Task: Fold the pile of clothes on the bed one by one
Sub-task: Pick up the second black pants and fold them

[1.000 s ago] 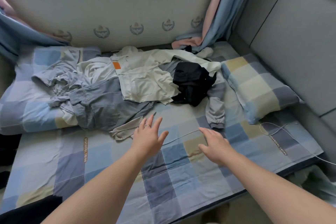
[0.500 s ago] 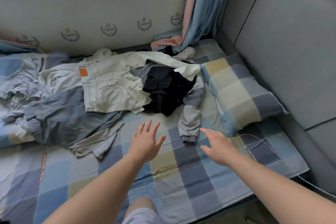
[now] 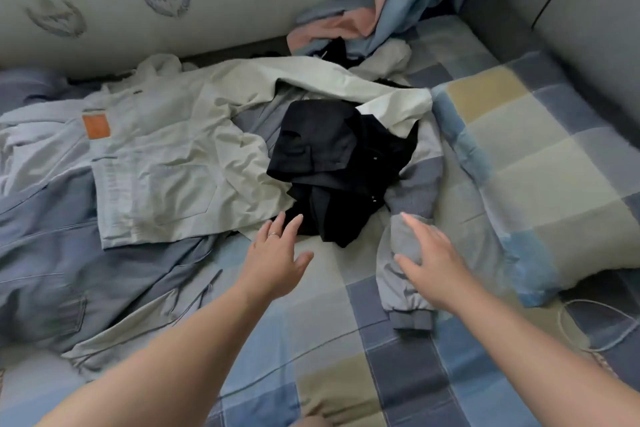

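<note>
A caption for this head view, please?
Open left hand beside black garment, right hand over grey sleeve, unfolded clothes on bed.

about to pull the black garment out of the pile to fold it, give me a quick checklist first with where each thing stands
1. Hands free: left hand and right hand are open and hold nothing: ok.
2. Crumpled black garment within reach, just beyond the left fingertips: ok.
3. Nothing pinning it: the cream jacket with the orange patch drapes a sleeve over its far right corner: not ok.
4. Right hand clear of the grey sleeve with the ribbed cuff: cannot tell, it hangs right over it.
5. Folding room on the checked bed sheet in front: ok.
</note>
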`<state>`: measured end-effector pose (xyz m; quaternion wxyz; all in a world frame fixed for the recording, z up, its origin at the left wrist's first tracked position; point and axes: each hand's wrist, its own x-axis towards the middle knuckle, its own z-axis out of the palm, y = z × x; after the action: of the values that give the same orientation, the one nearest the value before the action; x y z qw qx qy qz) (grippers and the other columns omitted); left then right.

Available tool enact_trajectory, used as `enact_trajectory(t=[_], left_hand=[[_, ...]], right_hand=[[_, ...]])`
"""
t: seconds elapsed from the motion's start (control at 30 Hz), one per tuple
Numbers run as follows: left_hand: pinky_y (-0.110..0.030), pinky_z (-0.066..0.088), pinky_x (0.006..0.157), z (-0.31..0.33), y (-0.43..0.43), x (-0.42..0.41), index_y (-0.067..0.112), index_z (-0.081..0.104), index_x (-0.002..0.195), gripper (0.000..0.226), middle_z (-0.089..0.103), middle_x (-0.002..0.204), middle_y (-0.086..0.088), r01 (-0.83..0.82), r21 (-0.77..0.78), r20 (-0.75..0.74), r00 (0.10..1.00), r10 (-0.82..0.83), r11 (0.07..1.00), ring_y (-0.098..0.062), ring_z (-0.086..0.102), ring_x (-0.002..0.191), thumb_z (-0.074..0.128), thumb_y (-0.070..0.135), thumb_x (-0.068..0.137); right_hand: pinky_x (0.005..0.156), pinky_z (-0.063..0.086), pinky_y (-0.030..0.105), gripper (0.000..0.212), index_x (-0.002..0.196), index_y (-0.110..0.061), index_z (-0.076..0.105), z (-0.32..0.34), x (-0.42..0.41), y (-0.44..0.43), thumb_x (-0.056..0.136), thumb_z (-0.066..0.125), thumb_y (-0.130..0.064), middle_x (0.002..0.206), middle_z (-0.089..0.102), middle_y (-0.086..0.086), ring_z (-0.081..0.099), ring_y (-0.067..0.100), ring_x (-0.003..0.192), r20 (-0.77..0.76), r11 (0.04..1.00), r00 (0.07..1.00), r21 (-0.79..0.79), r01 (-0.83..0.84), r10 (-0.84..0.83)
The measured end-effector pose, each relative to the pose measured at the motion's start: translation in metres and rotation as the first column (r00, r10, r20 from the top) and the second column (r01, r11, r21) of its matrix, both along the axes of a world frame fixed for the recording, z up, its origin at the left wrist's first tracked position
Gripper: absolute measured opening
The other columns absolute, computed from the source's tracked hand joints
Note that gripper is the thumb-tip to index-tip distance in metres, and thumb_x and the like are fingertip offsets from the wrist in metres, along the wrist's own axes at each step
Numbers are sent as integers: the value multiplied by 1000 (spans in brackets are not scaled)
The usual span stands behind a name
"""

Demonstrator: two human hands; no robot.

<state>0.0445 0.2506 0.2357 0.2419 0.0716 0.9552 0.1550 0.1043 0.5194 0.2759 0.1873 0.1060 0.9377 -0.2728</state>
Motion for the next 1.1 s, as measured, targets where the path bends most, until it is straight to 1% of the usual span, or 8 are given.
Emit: enact_trajectory(t=[0.23,0.3,0.37,0.43,0.5,0.73,0.97,1.1], left_hand=[[-55,14,123,-119,25,-173,42,-6,158,108,-6,169,3,231,-48,-351,907,-233,972,-31,-2,156,74,45,85],[-57,17,122,-154,34,-210,45,-5,157,111,-3,170,4,254,-25,-280,927,-251,967,-33,7,155,76,50,81],[-57,25,119,-192,36,-238,44,2,157,104,7,169,1,250,-6,-186,951,-247,968,-34,22,151,74,52,82],[-54,37,112,-222,34,-259,40,16,156,90,22,165,0,239,42,-162,960,-229,970,-32,39,143,71,47,85],[-50,45,103,-238,35,-274,35,27,151,78,38,156,0,248,75,-192,954,-230,966,-32,51,132,68,44,86],[-55,43,101,-214,37,-272,42,36,142,73,43,139,1,201,119,-73,978,-193,972,-39,49,122,72,54,79],[-43,39,89,-162,22,-182,39,50,127,30,57,119,5,319,-31,-214,923,-318,947,-27,55,113,57,38,98],[-41,39,89,-144,33,-96,39,49,130,33,57,120,6,434,-74,-85,894,-439,898,-25,56,112,56,35,98]], right_hand=[[120,10,57,106,152,-54,-11,-126,-160,-41,85,72,-48,163,-22,-19,-19,22,153,-169,987,984,158,-38,65],[120,15,58,108,151,-56,-8,-159,-198,-48,83,75,-48,165,-15,-14,-10,25,154,-168,992,984,122,-36,56],[121,26,45,94,156,-49,11,-193,-228,-51,86,73,-44,165,11,-5,15,24,153,-157,996,985,60,-63,72],[113,37,39,71,154,-39,32,-221,-252,-49,91,66,-38,147,42,1,41,27,137,-170,995,982,72,-72,83],[103,44,41,56,148,-36,43,-240,-270,-44,94,58,-34,128,54,3,53,32,121,-192,990,978,125,-58,82],[110,38,42,50,152,-39,35,-226,-271,-41,103,45,-37,144,47,6,47,34,133,11,981,988,117,-153,153],[86,44,41,25,127,-42,51,-164,-182,-32,106,39,-42,94,46,-14,55,20,101,85,937,944,123,-327,319],[86,41,38,40,146,-40,40,-157,-92,-20,106,39,-43,106,44,-10,55,25,116,166,920,925,140,-365,342]])
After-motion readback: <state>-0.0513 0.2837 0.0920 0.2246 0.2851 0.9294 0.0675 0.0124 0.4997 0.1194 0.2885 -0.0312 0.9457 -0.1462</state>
